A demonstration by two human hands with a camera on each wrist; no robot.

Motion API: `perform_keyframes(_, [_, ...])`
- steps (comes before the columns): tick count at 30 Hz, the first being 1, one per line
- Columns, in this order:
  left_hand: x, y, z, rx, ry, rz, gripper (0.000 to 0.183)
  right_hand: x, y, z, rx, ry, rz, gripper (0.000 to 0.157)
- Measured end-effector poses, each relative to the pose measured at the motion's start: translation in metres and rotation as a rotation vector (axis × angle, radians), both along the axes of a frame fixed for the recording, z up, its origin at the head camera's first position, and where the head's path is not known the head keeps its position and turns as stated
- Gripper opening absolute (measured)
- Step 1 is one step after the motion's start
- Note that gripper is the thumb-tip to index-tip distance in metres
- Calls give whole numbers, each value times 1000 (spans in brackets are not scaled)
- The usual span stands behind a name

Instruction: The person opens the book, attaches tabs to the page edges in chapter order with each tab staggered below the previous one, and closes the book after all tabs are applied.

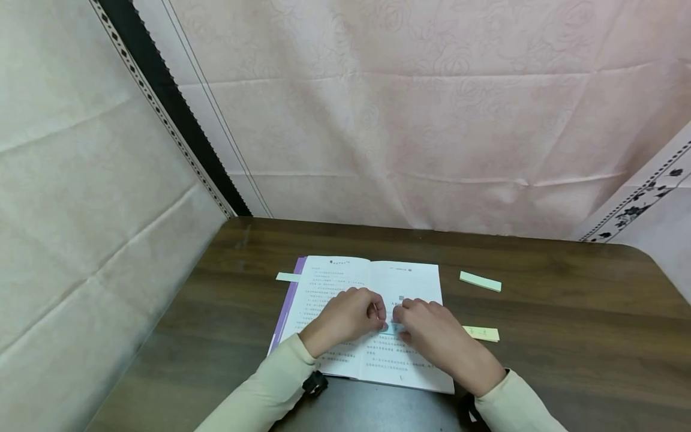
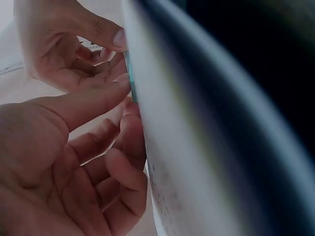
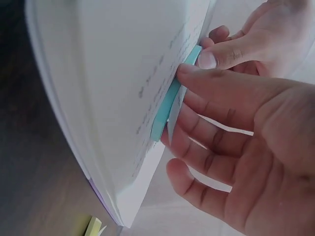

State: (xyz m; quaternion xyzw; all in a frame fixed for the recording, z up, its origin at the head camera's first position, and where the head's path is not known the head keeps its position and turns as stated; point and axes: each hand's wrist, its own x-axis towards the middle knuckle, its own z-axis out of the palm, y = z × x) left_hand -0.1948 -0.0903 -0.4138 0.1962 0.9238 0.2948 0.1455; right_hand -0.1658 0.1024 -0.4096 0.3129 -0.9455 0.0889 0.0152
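An open book [image 1: 402, 360] with printed pages and a purple cover edge lies on the table. Over its right page, both hands hold a narrow teal sticky-note pad [image 3: 165, 108]. My left hand [image 1: 351, 318] pinches one end of it between thumb and fingers. My right hand [image 1: 437, 339] grips the pad farther along, its thumb [image 3: 197, 76] on one face and fingers behind. A thin sheet of the pad stands away from the rest at the end by the right fingers. From the left wrist, the pad [image 2: 132, 83] shows edge-on between the thumbs, close to the page.
A pale green sticky strip [image 1: 288, 276] juts from the book's left edge. To the book's right lie a light green strip [image 1: 480, 281] and a yellow-green sticky pad [image 1: 484, 333], partly behind the right wrist. Pale patterned cloth [image 1: 405, 150] hangs behind the brown table [image 1: 567, 312].
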Motion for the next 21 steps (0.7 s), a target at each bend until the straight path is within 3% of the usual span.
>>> perform_keyframes(9, [0,2,0,-41,-25,17,22,6,-8,1,100,97,-117,30])
perform_keyframes(11, [-1,2,0,-42,-27,16,22,7,-10,1,78,78,-138,28])
perform_keyframes(18, [-6,-5,-2,6,-52,-69,15,-4,-12,1,-253,-357,-269,12])
perform_keyframes(21, [-7,-8,0,-7,-86,-118,13,-6,-11,-1,-301,-420,-291,16])
